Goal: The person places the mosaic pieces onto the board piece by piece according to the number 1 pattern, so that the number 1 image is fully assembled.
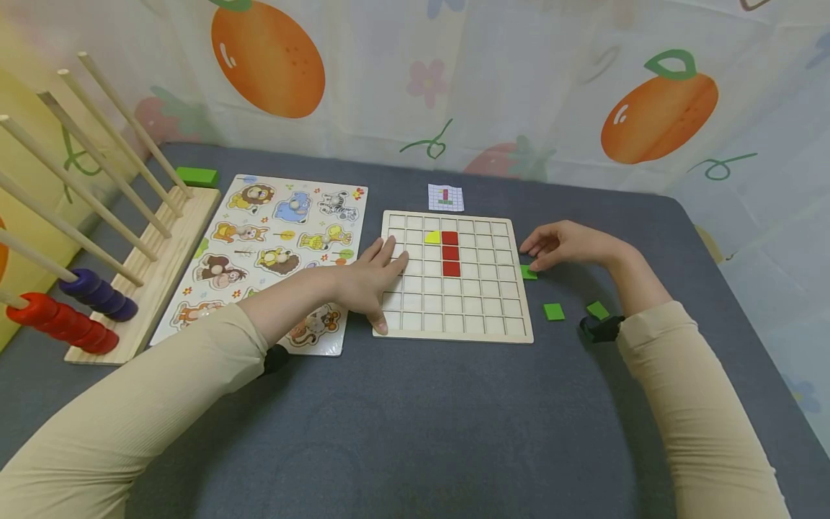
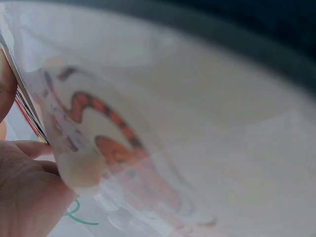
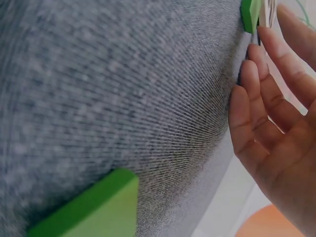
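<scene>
Green, likely light and stiff, the tile [image 1: 530, 273] is inviting an edge pinch beside the loosely curved right hand [image 1: 563, 242], left hand [image 1: 365, 283] resting splayed on the board [image 1: 454, 336].

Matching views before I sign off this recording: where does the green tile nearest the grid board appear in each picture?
Head: the green tile is right of centre, beside the right edge of the grid board.
Left wrist: not in it.
Right wrist: the green tile is at the top edge, right of centre, partly cut off.
Shared landmark, head and right wrist only: the right hand, its fingertips near the tile.
</scene>
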Action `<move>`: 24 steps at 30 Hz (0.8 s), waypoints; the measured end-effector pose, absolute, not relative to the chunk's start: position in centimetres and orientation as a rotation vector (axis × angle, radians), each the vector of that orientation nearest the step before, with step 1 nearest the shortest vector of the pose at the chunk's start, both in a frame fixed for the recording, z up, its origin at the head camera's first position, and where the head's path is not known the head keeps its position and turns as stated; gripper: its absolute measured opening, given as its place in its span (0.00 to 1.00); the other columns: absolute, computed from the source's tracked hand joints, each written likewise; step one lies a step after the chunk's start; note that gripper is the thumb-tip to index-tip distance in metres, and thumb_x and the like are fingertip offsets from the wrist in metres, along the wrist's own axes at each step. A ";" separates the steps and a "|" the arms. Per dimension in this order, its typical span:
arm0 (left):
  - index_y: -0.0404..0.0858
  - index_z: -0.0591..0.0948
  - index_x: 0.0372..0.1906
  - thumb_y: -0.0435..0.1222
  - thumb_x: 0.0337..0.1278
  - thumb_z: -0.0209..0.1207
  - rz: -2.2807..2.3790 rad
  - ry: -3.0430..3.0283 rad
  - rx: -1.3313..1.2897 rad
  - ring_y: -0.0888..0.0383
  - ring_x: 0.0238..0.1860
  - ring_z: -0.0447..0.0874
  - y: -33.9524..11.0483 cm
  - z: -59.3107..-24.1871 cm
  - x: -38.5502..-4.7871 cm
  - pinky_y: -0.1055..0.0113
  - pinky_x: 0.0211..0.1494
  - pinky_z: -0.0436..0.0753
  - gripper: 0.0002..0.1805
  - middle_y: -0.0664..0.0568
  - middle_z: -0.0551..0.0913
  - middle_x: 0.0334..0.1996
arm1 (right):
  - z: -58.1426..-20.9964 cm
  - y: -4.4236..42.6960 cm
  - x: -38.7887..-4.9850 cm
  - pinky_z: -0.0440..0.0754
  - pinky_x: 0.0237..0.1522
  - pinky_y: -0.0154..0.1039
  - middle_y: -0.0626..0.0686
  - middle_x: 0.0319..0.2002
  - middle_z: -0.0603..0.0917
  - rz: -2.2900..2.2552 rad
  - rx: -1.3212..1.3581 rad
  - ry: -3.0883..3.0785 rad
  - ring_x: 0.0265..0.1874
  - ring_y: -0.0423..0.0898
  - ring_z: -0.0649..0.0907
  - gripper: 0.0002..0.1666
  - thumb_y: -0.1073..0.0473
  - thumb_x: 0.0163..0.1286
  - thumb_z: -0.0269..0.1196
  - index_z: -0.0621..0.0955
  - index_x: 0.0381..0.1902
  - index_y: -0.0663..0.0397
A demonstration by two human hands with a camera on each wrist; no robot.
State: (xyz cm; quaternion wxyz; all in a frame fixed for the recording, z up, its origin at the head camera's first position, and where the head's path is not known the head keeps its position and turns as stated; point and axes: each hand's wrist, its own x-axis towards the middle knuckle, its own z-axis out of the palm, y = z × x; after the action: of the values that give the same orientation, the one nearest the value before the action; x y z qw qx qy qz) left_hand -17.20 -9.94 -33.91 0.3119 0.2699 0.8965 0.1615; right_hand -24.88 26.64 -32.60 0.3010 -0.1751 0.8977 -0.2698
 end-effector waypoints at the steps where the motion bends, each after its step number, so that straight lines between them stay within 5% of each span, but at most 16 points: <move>1: 0.37 0.35 0.79 0.43 0.45 0.74 0.426 2.366 0.712 0.39 0.78 0.13 -9.9 -33.9 -17.2 0.41 0.81 0.36 0.68 0.38 0.18 0.77 | -32.6 26.6 -24.9 0.77 0.52 0.38 0.58 0.53 0.80 -0.716 -0.467 2.372 0.50 0.46 0.78 0.24 0.58 0.66 0.67 0.78 0.58 0.61; 7: 0.38 0.35 0.79 0.43 0.45 0.74 0.421 2.369 0.708 0.40 0.78 0.13 -9.9 -34.0 -17.2 0.42 0.81 0.36 0.68 0.38 0.18 0.77 | -32.9 26.3 -25.0 0.76 0.46 0.37 0.56 0.46 0.77 -0.731 -0.494 2.344 0.44 0.46 0.75 0.23 0.60 0.65 0.67 0.76 0.56 0.63; 24: 0.37 0.36 0.79 0.44 0.45 0.74 0.427 2.368 0.716 0.38 0.78 0.14 -9.9 -33.9 -17.2 0.40 0.81 0.36 0.68 0.37 0.19 0.77 | -33.2 26.2 -24.6 0.70 0.55 0.47 0.59 0.50 0.75 -0.680 -0.514 2.319 0.51 0.51 0.71 0.24 0.62 0.62 0.69 0.73 0.53 0.62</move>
State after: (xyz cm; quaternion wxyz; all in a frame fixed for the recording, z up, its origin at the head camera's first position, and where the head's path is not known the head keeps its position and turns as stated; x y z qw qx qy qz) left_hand -17.18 -9.92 -33.91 0.3102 0.2712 0.8967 0.1618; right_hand -24.64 26.22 -33.22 0.3292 -0.1965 0.8863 -0.2599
